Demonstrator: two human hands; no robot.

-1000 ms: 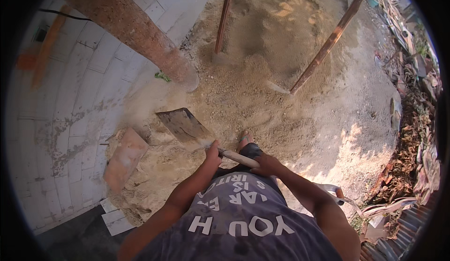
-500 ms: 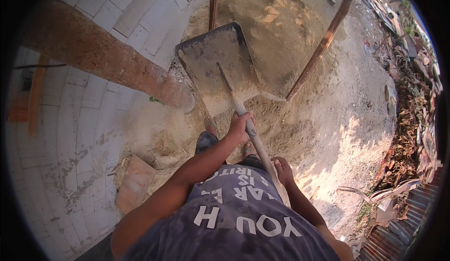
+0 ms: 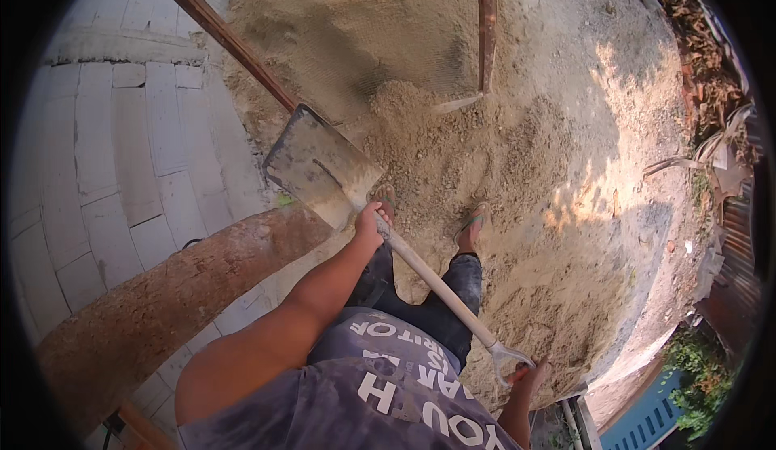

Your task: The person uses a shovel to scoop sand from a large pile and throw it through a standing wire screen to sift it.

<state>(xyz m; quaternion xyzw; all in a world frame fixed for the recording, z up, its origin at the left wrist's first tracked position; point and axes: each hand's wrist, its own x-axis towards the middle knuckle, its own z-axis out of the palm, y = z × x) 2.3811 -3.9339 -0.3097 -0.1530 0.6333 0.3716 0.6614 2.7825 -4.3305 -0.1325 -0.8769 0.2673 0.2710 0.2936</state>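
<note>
A square-bladed shovel [image 3: 436, 283] slants across my front, its blade up and to the left. My left hand [image 3: 372, 224] is wrapped round the shaft just behind the blade. At the other end, my right hand [image 3: 529, 372] grips the D-shaped handle, low at the right by my hip. The blade's broad face is in view, coated in dried dirt, with no heap of sand on it. Its far corner comes close to the foot of a reddish wooden bar [image 3: 218, 30]; whether they touch I cannot tell.
A mesh screen [image 3: 347, 38] spans the two wooden bars, with sand piled at its lower edge [image 3: 404, 103]. A thick rough log [image 3: 186, 280] slants in from the left, beside pale block masonry [image 3: 137, 143]. Dry leaves and corrugated metal sheet [image 3: 740, 232] line the right.
My view and body have turned to the right. The shovel blade has moved left and closer to me, while my right hand has moved out to the right and now holds the handle.
</note>
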